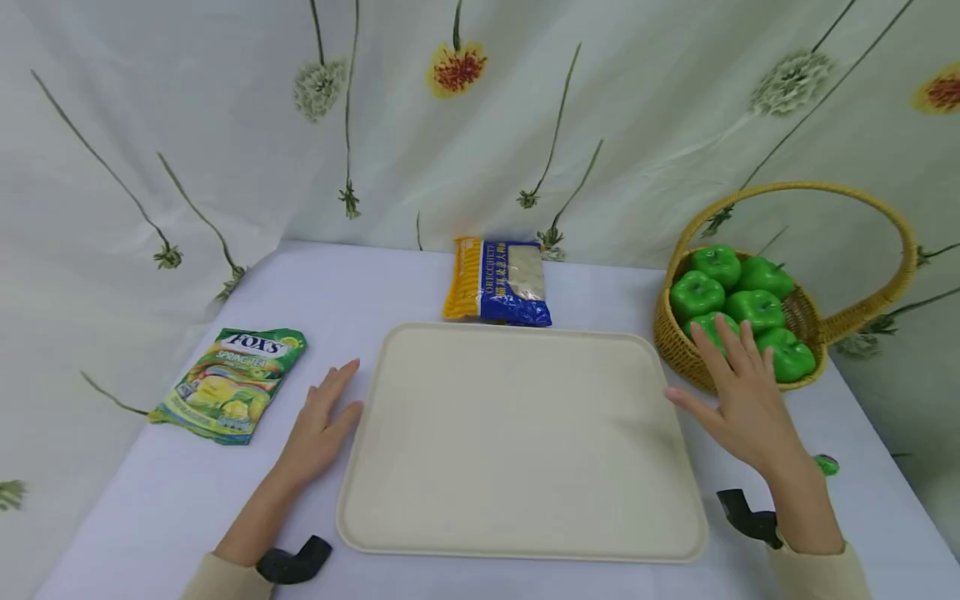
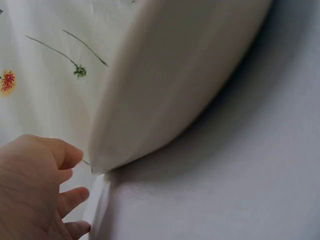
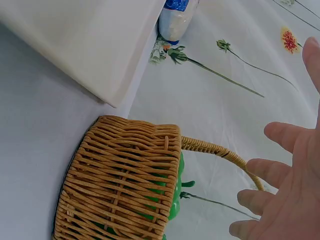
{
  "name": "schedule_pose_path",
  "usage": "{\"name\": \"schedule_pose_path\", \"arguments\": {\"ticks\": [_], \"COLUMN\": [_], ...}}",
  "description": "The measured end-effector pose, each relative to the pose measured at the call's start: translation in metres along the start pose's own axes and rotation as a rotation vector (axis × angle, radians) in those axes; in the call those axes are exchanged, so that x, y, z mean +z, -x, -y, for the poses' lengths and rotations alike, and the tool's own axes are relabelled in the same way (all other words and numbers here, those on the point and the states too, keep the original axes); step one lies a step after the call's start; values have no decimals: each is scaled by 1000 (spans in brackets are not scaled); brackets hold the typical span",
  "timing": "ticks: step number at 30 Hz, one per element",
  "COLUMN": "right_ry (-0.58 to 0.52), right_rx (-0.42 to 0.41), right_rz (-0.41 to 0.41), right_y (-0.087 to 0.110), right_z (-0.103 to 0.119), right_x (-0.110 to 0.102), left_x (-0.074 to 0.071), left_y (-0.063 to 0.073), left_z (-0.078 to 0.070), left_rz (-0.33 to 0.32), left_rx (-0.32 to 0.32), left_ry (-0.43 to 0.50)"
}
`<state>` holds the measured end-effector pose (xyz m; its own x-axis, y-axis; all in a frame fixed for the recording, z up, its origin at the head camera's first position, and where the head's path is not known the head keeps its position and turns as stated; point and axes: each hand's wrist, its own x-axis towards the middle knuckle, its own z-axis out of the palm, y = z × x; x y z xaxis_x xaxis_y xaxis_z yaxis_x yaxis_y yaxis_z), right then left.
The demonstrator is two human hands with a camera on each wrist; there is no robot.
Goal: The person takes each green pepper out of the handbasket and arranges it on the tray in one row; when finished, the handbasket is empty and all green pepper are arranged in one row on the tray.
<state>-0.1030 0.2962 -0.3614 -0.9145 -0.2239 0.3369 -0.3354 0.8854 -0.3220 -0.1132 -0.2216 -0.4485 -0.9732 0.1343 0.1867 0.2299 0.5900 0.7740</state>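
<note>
**Two open hands flank a cream tray**

The cream tray [image 1: 517,442] fills the centre of the frame, flat on the white table [image 1: 172,500]. The left hand [image 1: 322,425] lies at lower left, fingers straight and spread, just beside the tray's left rim and holding nothing. The right hand [image 1: 738,400] hovers at right with fingers fanned wide, in front of the wicker basket [image 1: 675,342] of green peppers [image 1: 716,265]. A candy bag [image 1: 232,383] sits at far left; a pasta packet [image 1: 498,282] lies above the tray.
</note>
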Motion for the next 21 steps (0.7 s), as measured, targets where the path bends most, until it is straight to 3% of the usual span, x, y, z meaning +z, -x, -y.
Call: {"name": "schedule_pose_path", "arguments": {"ticks": [6, 12, 21], "right_ry": [-57, -106, -162], "right_rx": [-16, 40, 267], "right_rz": [-71, -190, -298], "right_y": [4, 5, 8], "right_z": [-7, -21, -58], "right_x": [-3, -17, -46], "left_x": [10, 11, 11], "left_y": [-1, -1, 0], "left_z": [9, 9, 6], "left_rz": [-11, -6, -4], "left_rx": [72, 80, 83], "left_ry": [-91, -156, -155]}}
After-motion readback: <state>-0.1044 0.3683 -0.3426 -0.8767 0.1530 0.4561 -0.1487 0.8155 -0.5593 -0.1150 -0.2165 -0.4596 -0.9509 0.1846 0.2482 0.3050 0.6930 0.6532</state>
